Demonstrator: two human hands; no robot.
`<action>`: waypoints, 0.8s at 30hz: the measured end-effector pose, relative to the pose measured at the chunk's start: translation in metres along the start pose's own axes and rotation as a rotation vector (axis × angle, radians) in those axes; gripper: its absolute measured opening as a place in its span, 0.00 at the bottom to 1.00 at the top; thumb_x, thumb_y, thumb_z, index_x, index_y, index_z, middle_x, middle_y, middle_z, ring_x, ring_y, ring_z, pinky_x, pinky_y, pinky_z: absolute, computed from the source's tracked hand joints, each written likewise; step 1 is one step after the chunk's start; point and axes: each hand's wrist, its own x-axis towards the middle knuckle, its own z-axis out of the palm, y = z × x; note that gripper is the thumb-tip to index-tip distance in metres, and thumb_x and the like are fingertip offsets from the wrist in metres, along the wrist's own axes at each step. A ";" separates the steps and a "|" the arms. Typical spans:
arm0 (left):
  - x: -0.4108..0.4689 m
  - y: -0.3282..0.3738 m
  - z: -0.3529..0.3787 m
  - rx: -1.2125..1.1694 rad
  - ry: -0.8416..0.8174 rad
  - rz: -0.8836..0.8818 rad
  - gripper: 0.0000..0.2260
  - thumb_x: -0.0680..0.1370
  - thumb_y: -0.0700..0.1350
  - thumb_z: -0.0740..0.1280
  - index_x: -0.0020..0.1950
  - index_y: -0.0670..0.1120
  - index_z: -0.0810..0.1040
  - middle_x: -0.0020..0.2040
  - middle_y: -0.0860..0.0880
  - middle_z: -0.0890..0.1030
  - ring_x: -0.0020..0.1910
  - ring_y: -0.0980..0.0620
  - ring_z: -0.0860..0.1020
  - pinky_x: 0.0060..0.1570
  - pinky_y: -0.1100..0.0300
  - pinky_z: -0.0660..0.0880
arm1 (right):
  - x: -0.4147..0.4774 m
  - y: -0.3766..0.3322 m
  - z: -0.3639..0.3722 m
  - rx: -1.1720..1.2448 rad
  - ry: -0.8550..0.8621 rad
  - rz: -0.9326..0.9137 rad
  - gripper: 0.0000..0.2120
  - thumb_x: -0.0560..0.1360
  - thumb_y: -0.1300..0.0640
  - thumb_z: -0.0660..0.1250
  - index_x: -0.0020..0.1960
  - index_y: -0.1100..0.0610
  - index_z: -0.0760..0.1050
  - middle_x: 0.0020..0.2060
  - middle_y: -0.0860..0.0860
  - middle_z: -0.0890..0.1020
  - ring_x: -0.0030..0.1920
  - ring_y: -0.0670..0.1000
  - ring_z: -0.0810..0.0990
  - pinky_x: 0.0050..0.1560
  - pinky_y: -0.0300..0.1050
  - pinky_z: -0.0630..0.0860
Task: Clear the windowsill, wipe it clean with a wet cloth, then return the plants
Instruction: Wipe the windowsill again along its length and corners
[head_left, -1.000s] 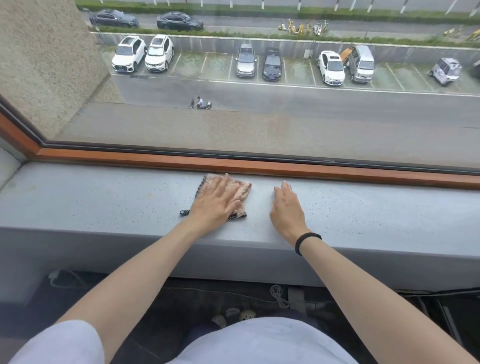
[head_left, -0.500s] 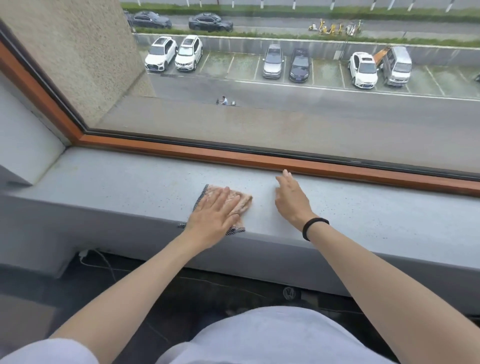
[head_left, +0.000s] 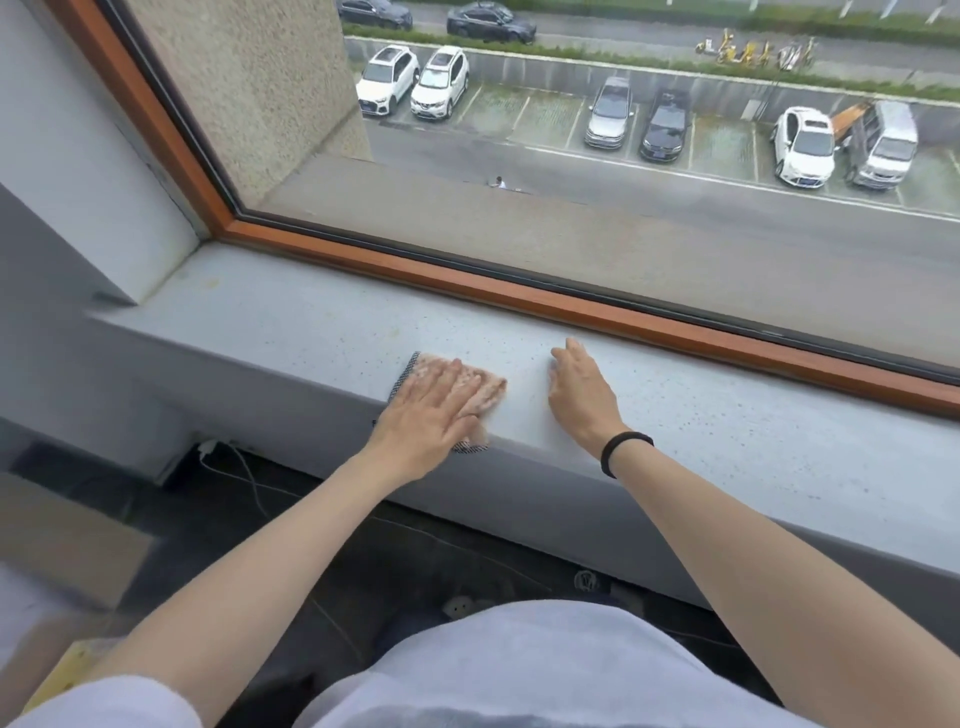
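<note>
A pinkish cloth (head_left: 488, 391) with a dark checked edge lies flat on the pale grey speckled windowsill (head_left: 270, 322), close to its front edge. My left hand (head_left: 431, 410) presses down on the cloth with fingers straight and spread. My right hand (head_left: 582, 395) rests flat on the bare sill just right of the cloth, a black band on its wrist. No plants are in view.
An orange-brown wooden window frame (head_left: 571, 306) runs along the back of the sill. The grey wall reveal (head_left: 104, 171) closes the sill's left end. A white cable and plug (head_left: 223, 452) hang below the sill, over a dark floor.
The view has swung left, bringing the sill's left corner into sight. My left hand and the cloth have slid toward the sill's front edge; my right hand stays flat beside them.
</note>
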 end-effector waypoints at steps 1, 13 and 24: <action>0.000 -0.019 -0.004 -0.017 0.002 -0.084 0.28 0.78 0.63 0.37 0.77 0.57 0.39 0.78 0.51 0.39 0.76 0.53 0.37 0.74 0.53 0.36 | 0.001 -0.002 0.003 0.007 0.003 -0.010 0.11 0.79 0.65 0.51 0.57 0.64 0.71 0.62 0.58 0.70 0.62 0.59 0.69 0.56 0.49 0.70; -0.016 -0.024 -0.003 -0.001 0.041 0.004 0.23 0.83 0.56 0.39 0.76 0.54 0.39 0.77 0.55 0.38 0.74 0.56 0.34 0.75 0.53 0.35 | 0.009 -0.040 0.026 -0.025 -0.115 -0.159 0.18 0.81 0.59 0.55 0.69 0.63 0.63 0.71 0.58 0.62 0.72 0.58 0.60 0.72 0.51 0.61; -0.008 -0.023 -0.006 -0.087 0.028 -0.103 0.25 0.81 0.57 0.41 0.77 0.55 0.41 0.76 0.54 0.37 0.76 0.53 0.37 0.74 0.53 0.36 | 0.012 -0.043 0.029 -0.115 -0.209 -0.143 0.37 0.74 0.46 0.67 0.74 0.62 0.56 0.76 0.58 0.52 0.77 0.56 0.49 0.76 0.52 0.51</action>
